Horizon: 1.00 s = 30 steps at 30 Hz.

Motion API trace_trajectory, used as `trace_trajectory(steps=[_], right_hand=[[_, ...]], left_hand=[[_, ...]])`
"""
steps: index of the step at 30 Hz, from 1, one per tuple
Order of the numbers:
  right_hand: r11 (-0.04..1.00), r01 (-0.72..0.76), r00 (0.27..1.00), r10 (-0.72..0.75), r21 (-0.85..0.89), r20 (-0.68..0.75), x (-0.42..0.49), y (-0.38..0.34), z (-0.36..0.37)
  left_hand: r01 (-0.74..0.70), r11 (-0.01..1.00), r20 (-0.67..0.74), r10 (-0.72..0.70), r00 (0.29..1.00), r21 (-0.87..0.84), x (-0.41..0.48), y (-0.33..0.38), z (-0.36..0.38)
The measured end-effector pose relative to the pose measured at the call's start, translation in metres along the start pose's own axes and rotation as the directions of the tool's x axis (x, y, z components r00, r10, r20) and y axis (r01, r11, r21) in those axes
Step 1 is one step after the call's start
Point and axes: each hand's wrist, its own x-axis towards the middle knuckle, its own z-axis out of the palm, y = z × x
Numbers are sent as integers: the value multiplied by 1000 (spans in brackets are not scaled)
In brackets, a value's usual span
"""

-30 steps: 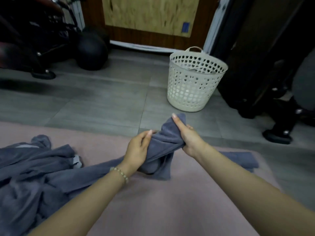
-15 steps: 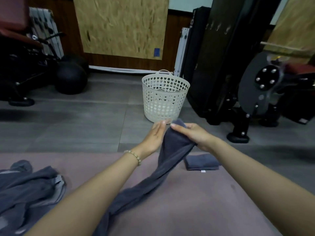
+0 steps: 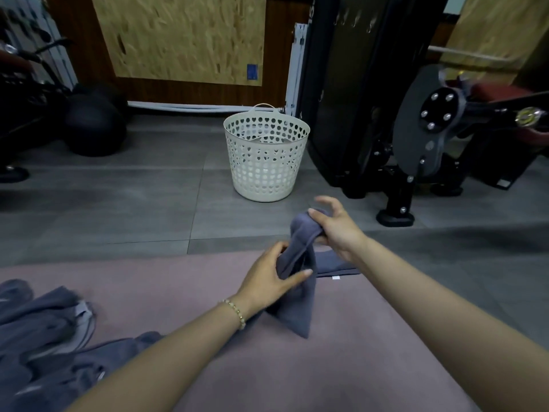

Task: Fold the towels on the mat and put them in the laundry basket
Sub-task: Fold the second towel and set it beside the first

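Observation:
A grey-blue towel (image 3: 300,295) hangs bunched above the pink mat (image 3: 297,367). My right hand (image 3: 337,230) grips its top end, thumb and lower fingers curled round the cloth. Lower down, my left hand (image 3: 270,278) pinches the towel's middle between thumb and fingers. A folded grey towel (image 3: 335,264) lies flat on the mat just behind my hands, partly hidden by them. A heap of unfolded grey towels (image 3: 44,337) lies at the mat's left. The white perforated laundry basket (image 3: 266,153) stands on the grey floor beyond the mat.
A black gym machine (image 3: 386,114) with a foot (image 3: 395,217) stands right of the basket. A black ball (image 3: 95,129) and dark equipment (image 3: 17,93) sit at the far left. A wood-panelled wall (image 3: 184,37) closes the back.
My left hand has slid down from the towel's top to its middle. The towel now hangs shorter and bunched, with its tail lifted off the left heap. The camera view has tilted slightly.

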Motion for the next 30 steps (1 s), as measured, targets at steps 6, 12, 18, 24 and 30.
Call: trace_trajectory(steps=[6,12,18,24,30], right_hand=[[988,-137,928,154,-74,339,-15,-20,-27],[960,82,925,27,-269,379,-30,-27,-44],[942,221,953,-155,-251,259,-31,-42,-43],[996,47,948,-21,-74,317,-38,-33,-51],[984,-152,903,177,-93,392,-43,18,-79]], left_hand=[[-19,973,-110,-6,994,-232,13,28,-23],[81,948,138,-40,990,-307,21,57,-52],[-74,991,92,84,992,-113,35,81,-53],[10,903,25,1,1000,-431,53,97,-25],[102,847,13,-112,994,-521,96,86,-6]])
